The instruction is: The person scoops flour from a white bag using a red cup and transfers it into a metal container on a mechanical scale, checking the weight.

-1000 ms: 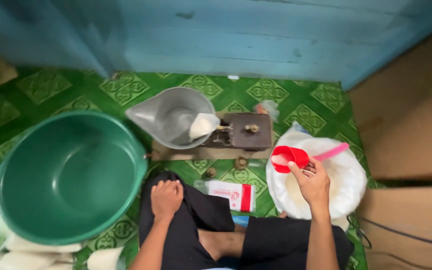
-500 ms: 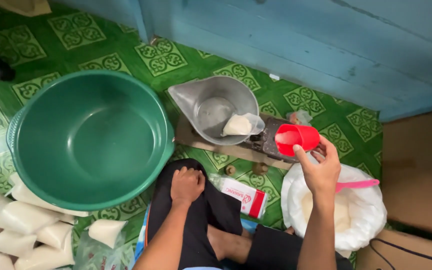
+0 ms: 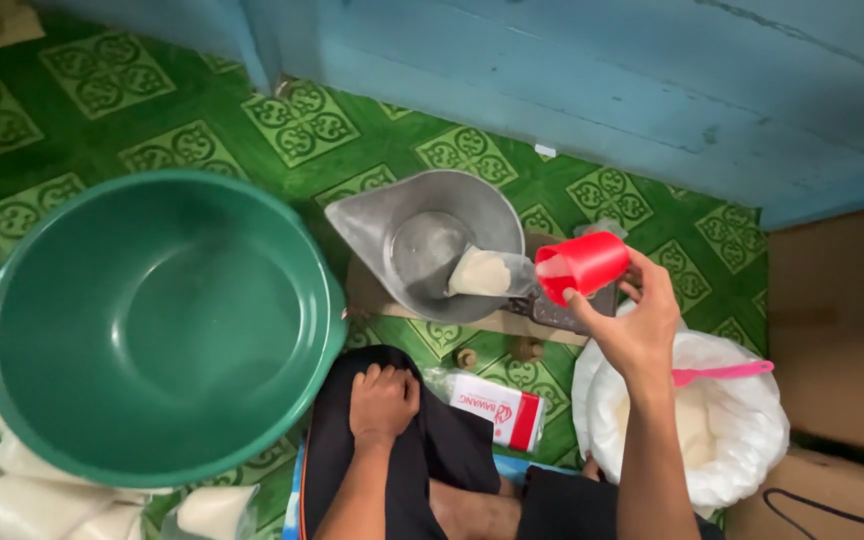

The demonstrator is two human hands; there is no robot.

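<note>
Red cup [image 3: 582, 265] tipped over the scale pan [image 3: 422, 245], gripped in your right hand [image 3: 637, 325].

Your fingers wrap firmly round the cup's base, its mouth turned sideways toward the pan, seemingly so the white powder slides onto the small heap [image 3: 479, 272] already lying in the pan. Your left hand [image 3: 382, 400] rests flat on your knee below the pan, fingers loose and holding nothing. Right of the pan, the white sack [image 3: 742, 420] stands open with a pink scoop [image 3: 722, 373] in it. Left of the pan sits the green basin [image 3: 152, 320]; a small red-and-white pack [image 3: 497, 410] lies just below.
</note>
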